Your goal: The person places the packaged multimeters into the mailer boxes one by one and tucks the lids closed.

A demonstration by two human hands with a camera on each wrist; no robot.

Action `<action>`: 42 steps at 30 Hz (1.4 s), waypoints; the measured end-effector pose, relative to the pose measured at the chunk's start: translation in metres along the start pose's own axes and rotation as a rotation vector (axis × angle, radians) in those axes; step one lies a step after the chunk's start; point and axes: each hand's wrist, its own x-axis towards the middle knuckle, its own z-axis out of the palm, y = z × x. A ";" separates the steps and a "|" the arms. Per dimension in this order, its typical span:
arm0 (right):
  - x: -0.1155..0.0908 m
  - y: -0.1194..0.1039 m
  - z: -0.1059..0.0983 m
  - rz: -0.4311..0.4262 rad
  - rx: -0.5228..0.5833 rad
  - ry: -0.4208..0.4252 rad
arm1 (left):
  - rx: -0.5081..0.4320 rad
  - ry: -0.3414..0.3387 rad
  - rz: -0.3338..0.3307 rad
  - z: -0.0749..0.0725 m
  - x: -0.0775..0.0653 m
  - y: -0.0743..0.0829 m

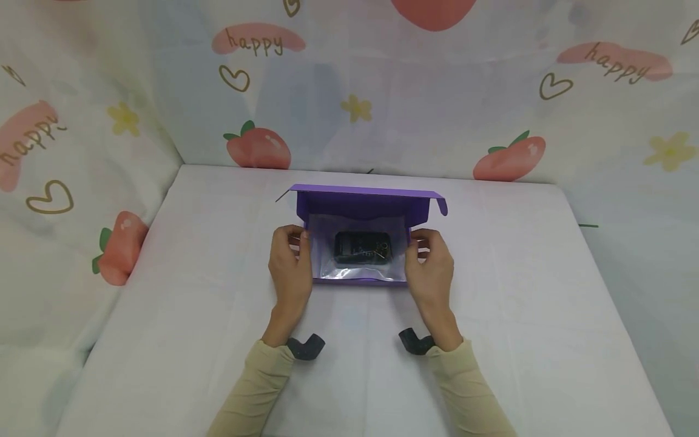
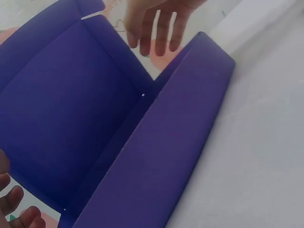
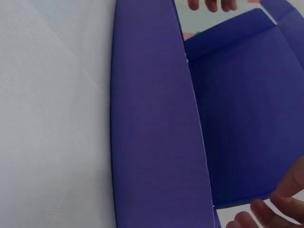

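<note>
An open purple cardboard box (image 1: pixel 360 283) sits on the table, its lid (image 1: pixel 363 203) raised at the back. Inside lies a black rounded rectangular item (image 1: pixel 349 247) in a clear plastic bag (image 1: pixel 324 270), with small gold-coloured marks at its right end. My left hand (image 1: pixel 289 261) is at the box's left side, thumb along the edge and fingers loosely bent. At the right side, my right hand (image 1: pixel 431 267) mirrors it. Both wrist views show relaxed, spread fingers beside the box, not closed round it. The front wall (image 3: pixel 152 118) hides the bagged item there.
A white cloth covers the table (image 1: pixel 164 340). Behind and to the sides hangs a printed curtain (image 1: pixel 415 91) with strawberries, hearts and flowers. The lid's side flap (image 1: pixel 441 205) sticks out at the right. A black curved piece sits at each wrist.
</note>
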 end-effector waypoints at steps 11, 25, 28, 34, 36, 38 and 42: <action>0.004 -0.002 -0.006 0.017 0.026 -0.010 | -0.072 -0.037 0.024 -0.003 0.009 -0.002; 0.006 0.005 -0.015 0.030 0.114 -0.003 | -0.114 -0.085 -0.017 -0.014 0.014 -0.009; 0.011 0.006 -0.022 -0.008 0.175 0.025 | -0.172 -0.095 -0.028 -0.023 0.021 -0.010; 0.020 0.002 -0.035 -0.158 0.274 0.045 | -0.262 -0.054 0.051 -0.040 0.037 -0.002; 0.022 0.000 -0.037 -0.200 0.293 0.049 | -0.261 -0.044 0.102 -0.044 0.041 0.002; 0.023 -0.003 -0.038 -0.232 0.297 0.060 | -0.234 -0.042 0.160 -0.046 0.043 0.007; 0.025 -0.008 -0.040 -0.276 0.278 0.067 | -0.137 -0.030 0.267 -0.047 0.046 0.015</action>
